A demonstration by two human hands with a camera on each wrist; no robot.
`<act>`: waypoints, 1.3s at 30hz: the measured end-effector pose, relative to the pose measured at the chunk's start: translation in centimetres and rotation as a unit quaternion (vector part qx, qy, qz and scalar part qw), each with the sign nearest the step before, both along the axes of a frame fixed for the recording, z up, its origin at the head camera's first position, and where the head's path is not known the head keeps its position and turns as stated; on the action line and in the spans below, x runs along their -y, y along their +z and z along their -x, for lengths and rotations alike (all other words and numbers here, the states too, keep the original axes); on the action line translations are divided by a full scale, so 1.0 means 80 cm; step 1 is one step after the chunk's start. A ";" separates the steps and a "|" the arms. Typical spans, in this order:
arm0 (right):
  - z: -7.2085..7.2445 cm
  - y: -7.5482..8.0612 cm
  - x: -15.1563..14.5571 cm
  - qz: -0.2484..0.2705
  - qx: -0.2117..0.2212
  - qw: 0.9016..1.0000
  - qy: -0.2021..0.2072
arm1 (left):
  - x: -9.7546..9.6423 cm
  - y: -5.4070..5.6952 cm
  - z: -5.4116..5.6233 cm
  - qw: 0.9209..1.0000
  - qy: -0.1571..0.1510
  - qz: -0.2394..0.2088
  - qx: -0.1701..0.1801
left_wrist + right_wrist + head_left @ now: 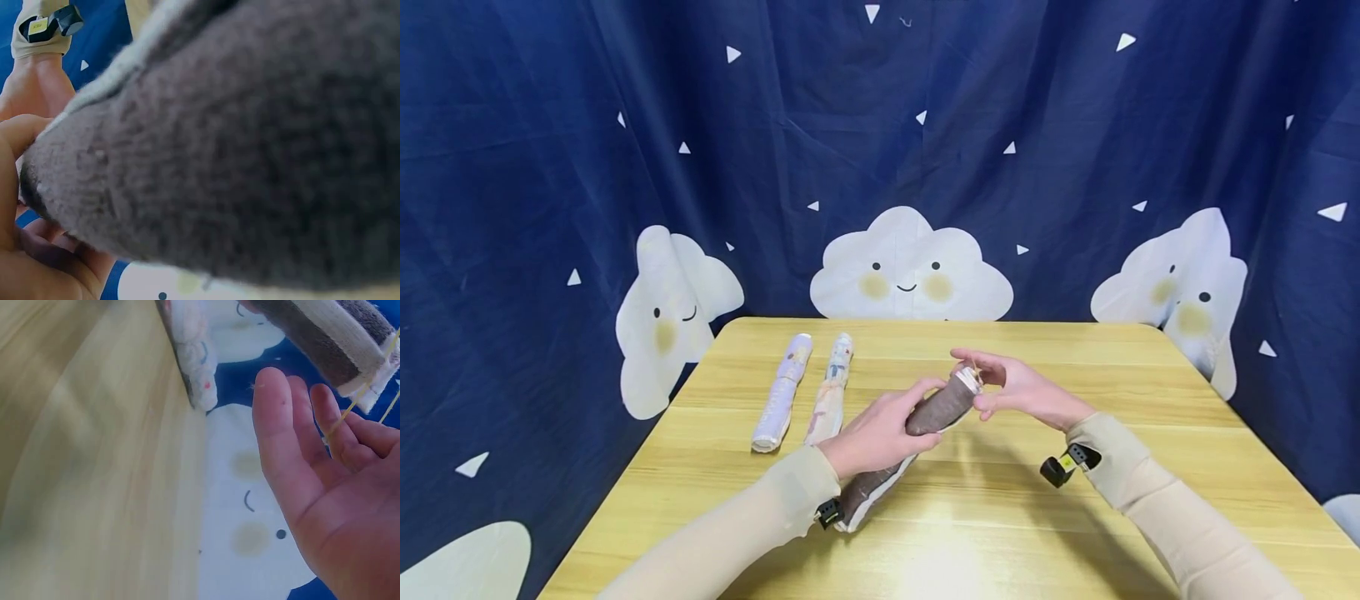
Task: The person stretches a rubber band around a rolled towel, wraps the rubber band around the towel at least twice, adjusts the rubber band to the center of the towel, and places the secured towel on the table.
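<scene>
A rolled brown towel with a pale edge [946, 406] slants up from the table toward the right. My left hand [883, 429] grips it around the middle, with fingers and thumb on opposite sides. In the left wrist view the brown fabric [219, 156] fills most of the picture. At the roll's upper end, my right hand [1018, 390] has a thin yellow rubber band [355, 402] hooked on its bent fingers, while other fingers extend loosely. The band's strands cross in front of the roll's end [369, 375] in the right wrist view.
Two other rolls lie on the wooden table [1075, 517] left of my hands: a lilac one [782, 396] and a white patterned one [833, 383]. A dark blue curtain [1037, 100] with smiling clouds stands behind the table and along both sides.
</scene>
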State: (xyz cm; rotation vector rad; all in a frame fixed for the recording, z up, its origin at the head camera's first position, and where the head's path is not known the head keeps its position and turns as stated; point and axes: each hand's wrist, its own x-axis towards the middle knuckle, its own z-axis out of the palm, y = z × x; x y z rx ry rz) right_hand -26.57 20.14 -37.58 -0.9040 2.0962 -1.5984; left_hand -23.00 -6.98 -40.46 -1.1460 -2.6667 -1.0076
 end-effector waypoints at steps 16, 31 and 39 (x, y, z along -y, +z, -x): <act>-0.012 0.019 0.018 -0.198 -0.164 0.966 -0.031 | -0.003 0.005 -0.002 0.997 -0.003 0.050 -0.055; -0.022 0.024 0.032 -0.223 -0.223 0.949 -0.009 | -0.018 0.009 -0.008 0.994 -0.041 0.075 -0.069; -0.025 0.019 0.028 -0.207 -0.195 0.958 -0.043 | -0.018 0.004 -0.008 0.998 -0.030 0.027 -0.058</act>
